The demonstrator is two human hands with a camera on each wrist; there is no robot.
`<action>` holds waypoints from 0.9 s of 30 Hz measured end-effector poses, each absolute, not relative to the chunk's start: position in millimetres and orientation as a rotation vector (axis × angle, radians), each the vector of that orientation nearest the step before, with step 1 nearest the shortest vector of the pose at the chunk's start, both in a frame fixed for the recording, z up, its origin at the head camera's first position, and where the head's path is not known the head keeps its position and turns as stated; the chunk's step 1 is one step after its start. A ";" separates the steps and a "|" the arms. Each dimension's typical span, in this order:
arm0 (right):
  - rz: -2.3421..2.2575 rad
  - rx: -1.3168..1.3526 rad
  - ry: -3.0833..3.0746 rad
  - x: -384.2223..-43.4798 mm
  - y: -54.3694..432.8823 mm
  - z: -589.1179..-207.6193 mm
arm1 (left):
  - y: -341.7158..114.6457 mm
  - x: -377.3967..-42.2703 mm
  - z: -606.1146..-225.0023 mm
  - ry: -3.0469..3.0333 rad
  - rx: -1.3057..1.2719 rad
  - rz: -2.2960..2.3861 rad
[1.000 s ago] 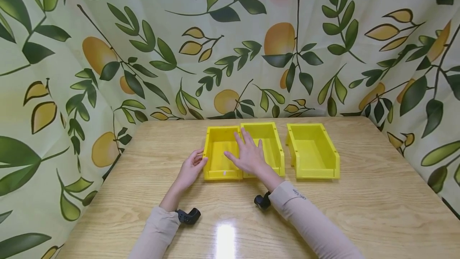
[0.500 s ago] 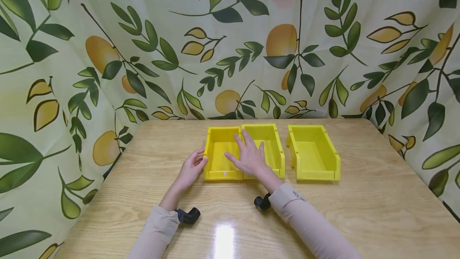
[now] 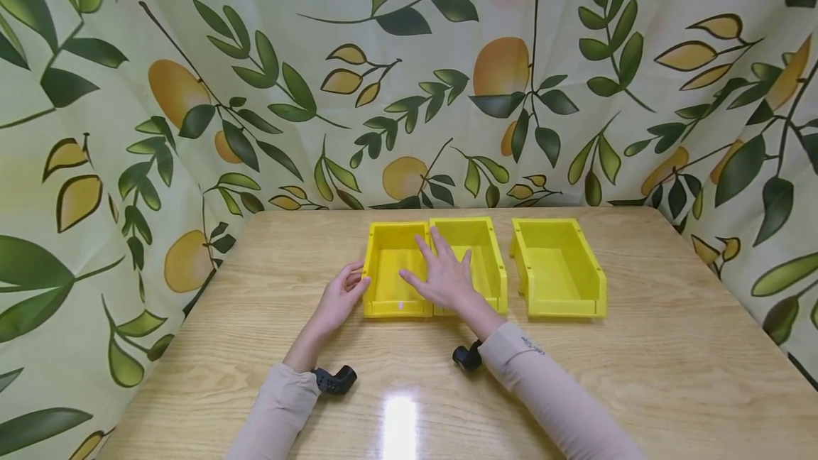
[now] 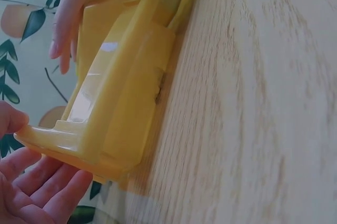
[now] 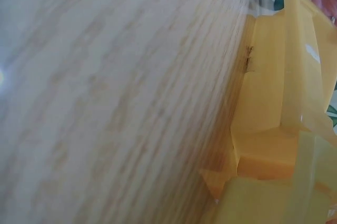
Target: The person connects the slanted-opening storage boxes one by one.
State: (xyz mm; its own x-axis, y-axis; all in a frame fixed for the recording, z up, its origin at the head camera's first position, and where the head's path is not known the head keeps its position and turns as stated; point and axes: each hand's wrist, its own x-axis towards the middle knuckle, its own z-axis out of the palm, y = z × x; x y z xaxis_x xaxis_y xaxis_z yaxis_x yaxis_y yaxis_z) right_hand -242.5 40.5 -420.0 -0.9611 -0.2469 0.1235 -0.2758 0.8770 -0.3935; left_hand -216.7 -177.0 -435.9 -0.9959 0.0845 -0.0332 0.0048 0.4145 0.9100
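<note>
Thumb and fingers of the left hand (image 3: 335,302) pinch the left yellow bin (image 3: 397,309) by its outer wall; it lies just to their right, long axis front to back. The right hand (image 3: 445,281), less near, spreads loose fingers above the middle bin (image 3: 481,258); whether they touch, I can't tell.

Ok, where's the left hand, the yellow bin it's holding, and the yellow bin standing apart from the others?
Left hand (image 3: 336,299): head view, on the middle of the hand.
Held yellow bin (image 3: 391,275): head view, on its inside floor.
Separate yellow bin (image 3: 554,272): head view, on its inside floor.
</note>
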 end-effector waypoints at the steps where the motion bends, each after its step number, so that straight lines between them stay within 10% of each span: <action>1: 0.632 0.413 -2.977 -242.5 40.9 -419.6 | -176.5 -216.7 -435.3 2.585 0.092 1.654; 27: 0.510 0.405 -2.978 -241.6 40.0 -421.6 | -175.8 -217.2 -435.1 2.569 0.080 1.648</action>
State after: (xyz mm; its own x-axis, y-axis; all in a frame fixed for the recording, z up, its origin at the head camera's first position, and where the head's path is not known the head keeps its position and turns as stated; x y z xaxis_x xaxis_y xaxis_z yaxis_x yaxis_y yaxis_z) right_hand -241.6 40.0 -421.6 -0.9605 -0.2433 0.1350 -0.2743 0.9091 -0.3136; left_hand -217.2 -175.8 -435.1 -0.9947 0.0918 -0.0463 -0.0038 0.4171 0.9089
